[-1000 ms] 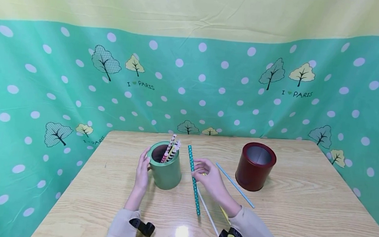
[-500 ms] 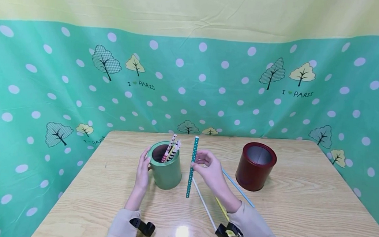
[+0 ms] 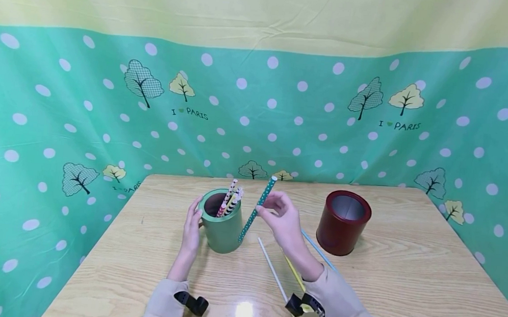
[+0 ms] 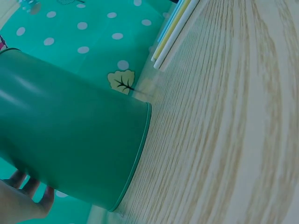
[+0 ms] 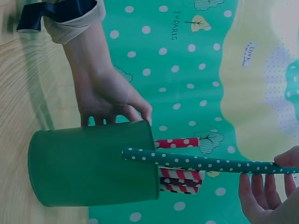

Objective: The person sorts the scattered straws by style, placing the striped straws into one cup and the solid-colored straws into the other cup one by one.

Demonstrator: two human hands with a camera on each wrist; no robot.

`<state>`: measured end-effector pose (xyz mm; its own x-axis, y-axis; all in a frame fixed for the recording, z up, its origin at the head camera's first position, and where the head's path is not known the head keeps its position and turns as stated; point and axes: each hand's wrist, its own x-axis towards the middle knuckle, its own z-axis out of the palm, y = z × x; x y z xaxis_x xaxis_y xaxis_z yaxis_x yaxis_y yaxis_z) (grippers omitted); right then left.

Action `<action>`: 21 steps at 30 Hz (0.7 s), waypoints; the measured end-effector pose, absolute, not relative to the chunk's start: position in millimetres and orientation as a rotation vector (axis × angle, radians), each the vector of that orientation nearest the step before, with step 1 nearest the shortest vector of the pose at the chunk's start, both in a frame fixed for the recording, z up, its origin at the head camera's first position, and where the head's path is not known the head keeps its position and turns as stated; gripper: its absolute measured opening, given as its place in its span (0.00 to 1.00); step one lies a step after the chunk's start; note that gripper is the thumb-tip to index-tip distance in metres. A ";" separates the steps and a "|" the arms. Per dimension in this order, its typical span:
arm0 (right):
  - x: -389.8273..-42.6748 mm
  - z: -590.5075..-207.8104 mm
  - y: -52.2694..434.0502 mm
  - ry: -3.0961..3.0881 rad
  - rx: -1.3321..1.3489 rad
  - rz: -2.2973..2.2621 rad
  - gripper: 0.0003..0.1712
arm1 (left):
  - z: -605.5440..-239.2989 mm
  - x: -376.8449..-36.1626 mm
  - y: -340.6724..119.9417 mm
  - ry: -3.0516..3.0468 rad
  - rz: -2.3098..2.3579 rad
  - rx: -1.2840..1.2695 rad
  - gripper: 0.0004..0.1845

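In the head view my right hand [image 3: 282, 219] pinches a teal paper straw with white dots [image 3: 254, 215] near its upper part. The straw leans, its top to the right and its lower end in front of the green can's side. My left hand [image 3: 191, 228] holds the green can [image 3: 222, 235] at its left side, thumb by the rim. Several patterned paper straws [image 3: 230, 201] stand in the can and poke out above its rim. The right wrist view shows the dotted straw [image 5: 201, 163] overlapping the can [image 5: 84, 177] and its rim.
A dark red can [image 3: 342, 228] stands open-topped at the right. On the wooden table [image 3: 405, 267] lie a white straw [image 3: 272, 268], a yellow straw [image 3: 295, 274] and a blue straw [image 3: 318, 249], partly hidden by the right arm. A patterned cloth [image 3: 294, 92] hangs behind.
My right hand has risen with the dotted straw and tilted it, its lower end swinging left to the green can and its top right. The left hand and can stay put.
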<state>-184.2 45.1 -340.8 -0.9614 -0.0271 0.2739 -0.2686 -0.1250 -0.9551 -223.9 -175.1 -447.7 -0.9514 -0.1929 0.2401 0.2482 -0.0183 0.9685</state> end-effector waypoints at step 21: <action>-190.3 -315.9 36.7 -1.764 0.482 2.238 0.12 | -449.2 -224.5 -174.7 -1.987 -1.977 -0.031 0.24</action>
